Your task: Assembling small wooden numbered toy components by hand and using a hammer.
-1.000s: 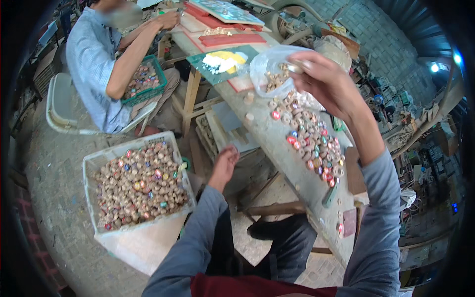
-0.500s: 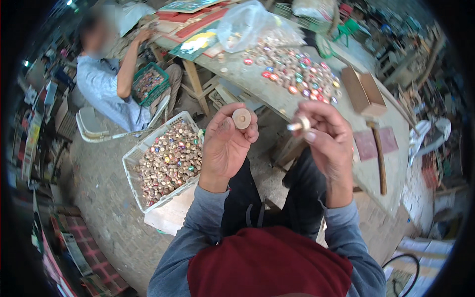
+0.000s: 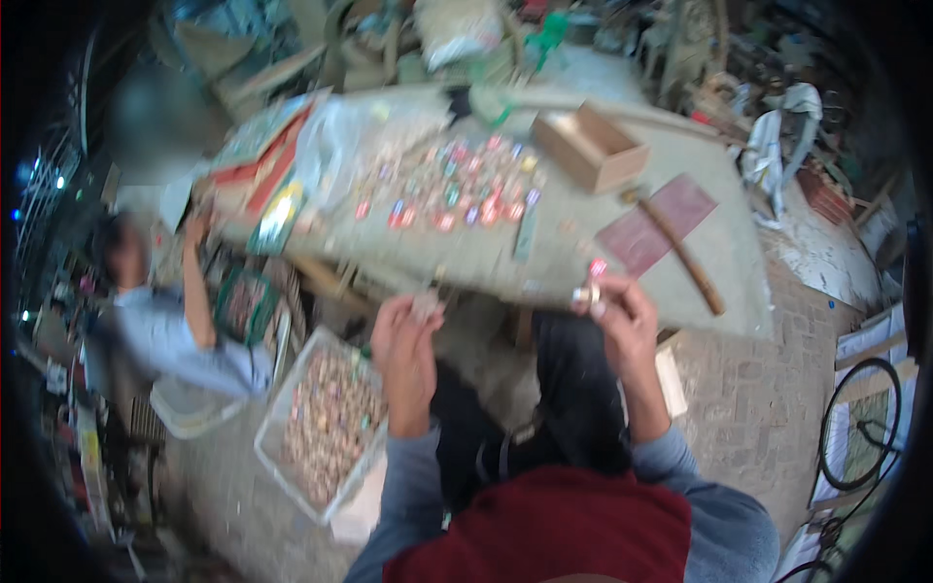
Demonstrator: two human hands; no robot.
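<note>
My left hand [image 3: 406, 350] pinches a small round wooden piece [image 3: 426, 305] at its fingertips, blurred in this frame. Between the thumb and fingers of my right hand [image 3: 627, 316] is another small round piece [image 3: 587, 295], pale with a light end. Both hands are raised before me at the table's near edge, apart from each other. Below my left hand stands a white plastic crate [image 3: 291, 387] full of small wooden pieces, a few with coloured faces. Many similar pieces [image 3: 466, 185] lie spread over the table [image 3: 727, 255].
An open wooden box [image 3: 573, 148] sits on the table, near a hammer [image 3: 683, 255] lying across a dark red sheet [image 3: 622, 239]. A clear plastic bag [image 3: 326, 151] lies farther left. At left sits a co-worker in a light blue shirt [image 3: 170, 330], by a green basket [image 3: 243, 306].
My view has swung rightward, shifting the table and crate in the picture. The disc in my left hand no longer faces me flat. Both hands still hold their pieces.
</note>
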